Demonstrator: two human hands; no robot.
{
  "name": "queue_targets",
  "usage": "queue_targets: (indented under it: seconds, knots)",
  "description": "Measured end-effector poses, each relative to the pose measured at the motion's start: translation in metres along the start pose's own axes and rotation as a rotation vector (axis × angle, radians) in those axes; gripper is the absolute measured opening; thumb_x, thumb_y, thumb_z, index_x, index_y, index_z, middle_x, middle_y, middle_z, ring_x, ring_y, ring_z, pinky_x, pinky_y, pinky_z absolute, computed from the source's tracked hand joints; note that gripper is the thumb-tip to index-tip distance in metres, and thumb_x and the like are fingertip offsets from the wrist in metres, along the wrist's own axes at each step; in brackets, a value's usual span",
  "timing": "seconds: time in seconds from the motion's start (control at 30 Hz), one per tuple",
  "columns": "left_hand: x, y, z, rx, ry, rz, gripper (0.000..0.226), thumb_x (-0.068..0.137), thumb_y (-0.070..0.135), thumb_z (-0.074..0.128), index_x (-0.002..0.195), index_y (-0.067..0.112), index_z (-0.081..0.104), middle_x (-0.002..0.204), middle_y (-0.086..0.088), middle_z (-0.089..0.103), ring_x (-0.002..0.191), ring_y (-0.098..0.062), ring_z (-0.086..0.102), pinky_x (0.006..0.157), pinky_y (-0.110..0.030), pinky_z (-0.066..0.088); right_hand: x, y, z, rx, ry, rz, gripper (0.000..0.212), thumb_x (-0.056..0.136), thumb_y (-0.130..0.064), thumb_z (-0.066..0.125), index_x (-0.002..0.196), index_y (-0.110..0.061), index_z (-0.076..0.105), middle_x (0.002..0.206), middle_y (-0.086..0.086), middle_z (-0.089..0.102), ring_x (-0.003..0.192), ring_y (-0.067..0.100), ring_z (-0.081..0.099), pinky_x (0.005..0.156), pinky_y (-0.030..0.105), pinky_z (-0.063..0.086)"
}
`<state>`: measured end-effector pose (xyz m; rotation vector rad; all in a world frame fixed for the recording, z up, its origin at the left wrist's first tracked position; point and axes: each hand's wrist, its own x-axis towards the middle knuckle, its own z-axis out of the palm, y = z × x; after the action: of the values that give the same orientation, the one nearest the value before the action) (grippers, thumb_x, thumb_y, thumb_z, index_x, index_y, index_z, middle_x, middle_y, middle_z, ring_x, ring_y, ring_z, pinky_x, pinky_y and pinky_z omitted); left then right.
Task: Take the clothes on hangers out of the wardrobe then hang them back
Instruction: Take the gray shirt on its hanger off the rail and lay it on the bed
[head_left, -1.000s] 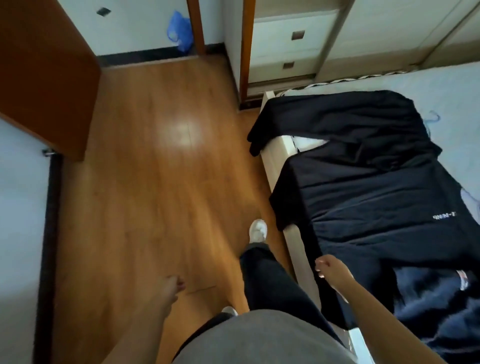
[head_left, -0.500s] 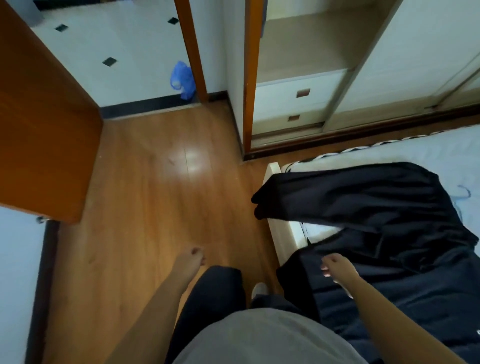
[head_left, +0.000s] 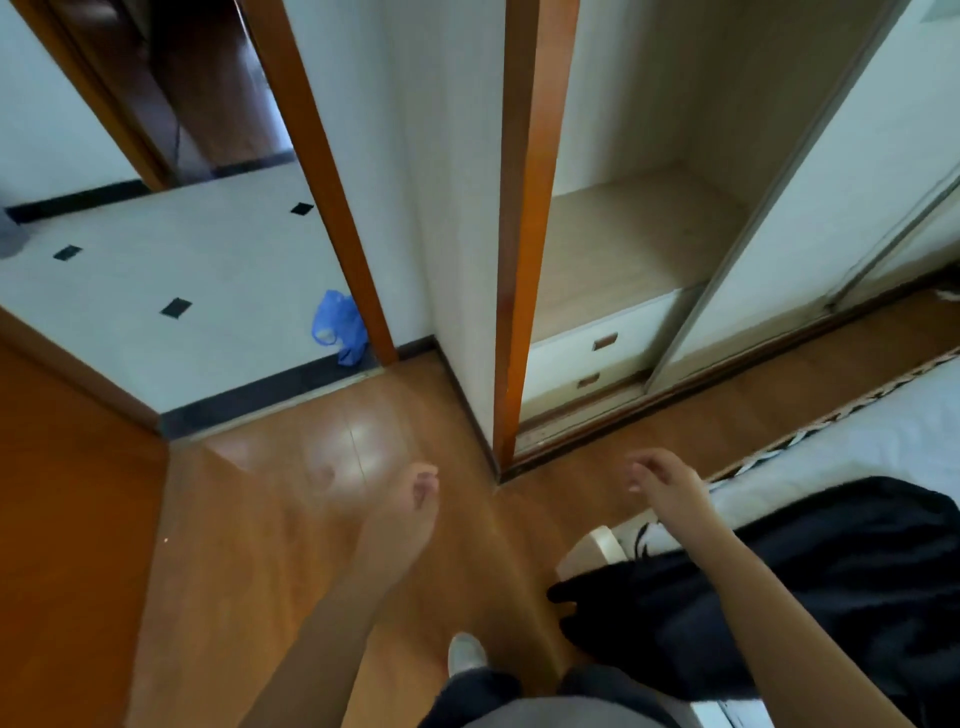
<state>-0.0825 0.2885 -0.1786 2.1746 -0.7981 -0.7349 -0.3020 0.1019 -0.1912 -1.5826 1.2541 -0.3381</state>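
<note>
Two hands, left hand (head_left: 415, 493) and right hand (head_left: 665, 480), well apart, fingers loosely curled, holding nothing. Dark clothes (head_left: 831, 571): heaped on bed (head_left: 857, 441), right of and below the right hand, untouched; hangers unseen. Wardrobe (head_left: 623, 244): open bay ahead of right hand, rail out of view. Advice, whichever garment comes next: grip the hanger hook, not fabric, and lift clear.
</note>
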Motion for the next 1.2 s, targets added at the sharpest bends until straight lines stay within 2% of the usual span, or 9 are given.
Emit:
queue_targets:
  seconds: [0.2,0.3,0.4,0.6,0.77,0.93,1.07,1.13,1.2]
  knots:
    - [0.099,0.123,-0.043,-0.046,0.132,0.404,0.028,0.091,0.019,0.05,0.119,0.019,0.051,0.113,0.009,0.057,0.108,-0.005,0.053,0.094,-0.021,0.043,0.063,-0.116,-0.028,0.005,0.117,-0.264,0.013,0.092,-0.015,0.048,0.101,-0.02,0.056,0.089,-0.007,0.065,0.086,0.006,0.061,0.075,0.024,0.044]
    - [0.135,0.179,-0.06,0.006,0.288,0.617,0.03,0.091,0.018,0.051,0.121,0.016,0.05,0.111,0.012,0.05,0.106,0.001,0.049,0.09,-0.008,0.039,0.099,-0.164,-0.048,0.101,0.17,-0.365,0.013,0.092,-0.012,0.048,0.098,-0.021,0.056,0.09,-0.006,0.065,0.082,0.006,0.062,0.078,0.025,0.046]
    - [0.165,0.235,-0.078,0.005,0.461,0.802,0.03,0.09,0.021,0.052,0.119,0.014,0.051,0.11,0.012,0.049,0.105,0.006,0.044,0.088,-0.001,0.037,0.135,-0.211,-0.068,0.149,0.195,-0.505,0.02,0.092,-0.014,0.049,0.091,-0.034,0.055,0.093,-0.008,0.066,0.08,0.003,0.065,0.079,0.024,0.048]
    - [0.206,0.338,-0.114,0.004,0.744,1.054,0.041,0.087,0.027,0.047,0.123,0.007,0.048,0.121,-0.01,0.054,0.116,-0.008,0.045,0.1,-0.016,0.037,0.188,-0.312,-0.107,0.186,0.228,-0.785,0.023,0.091,-0.013,0.051,0.088,-0.036,0.054,0.088,-0.009,0.066,0.078,-0.001,0.064,0.072,0.007,0.048]
    - [0.226,0.403,-0.133,-0.009,0.942,1.124,0.053,0.087,0.029,0.049,0.132,0.003,0.037,0.132,-0.018,0.047,0.125,-0.025,0.045,0.104,-0.024,0.038,0.22,-0.385,-0.135,0.19,0.202,-0.96,0.014,0.091,-0.017,0.05,0.095,-0.03,0.055,0.094,-0.008,0.066,0.086,0.011,0.066,0.079,0.019,0.049]
    - [0.242,0.433,-0.141,-0.049,0.906,1.079,0.068,0.085,0.043,0.045,0.141,0.012,0.024,0.142,-0.009,0.037,0.132,-0.018,0.036,0.106,-0.016,0.033,0.243,-0.444,-0.145,0.181,0.17,-1.058,0.014,0.091,-0.018,0.049,0.104,-0.019,0.056,0.089,-0.014,0.065,0.085,0.007,0.065,0.077,0.019,0.049]
    - [0.246,0.451,-0.155,-0.097,0.905,1.071,0.072,0.08,0.049,0.047,0.142,0.024,0.021,0.14,0.002,0.038,0.129,-0.009,0.038,0.106,-0.033,0.04,0.248,-0.488,-0.144,0.25,0.072,-1.125,0.012,0.091,-0.015,0.049,0.1,-0.022,0.055,0.092,-0.003,0.067,0.079,0.004,0.064,0.071,0.009,0.047]
    - [0.247,0.461,-0.161,-0.166,0.885,1.079,0.071,0.078,0.05,0.049,0.141,0.028,0.023,0.138,0.007,0.039,0.126,-0.004,0.04,0.101,-0.027,0.043,0.245,-0.511,-0.144,0.288,0.04,-1.144,0.011,0.091,-0.016,0.05,0.098,-0.023,0.054,0.099,0.008,0.067,0.079,0.008,0.064,0.07,0.011,0.047]
    - [0.247,0.467,-0.161,-0.246,0.876,1.082,0.069,0.076,0.051,0.05,0.138,0.031,0.026,0.133,0.01,0.041,0.12,0.0,0.043,0.088,-0.011,0.044,0.244,-0.534,-0.145,0.319,0.016,-1.157,0.009,0.091,-0.018,0.051,0.096,-0.024,0.053,0.104,0.014,0.065,0.081,0.012,0.063,0.071,0.017,0.046]
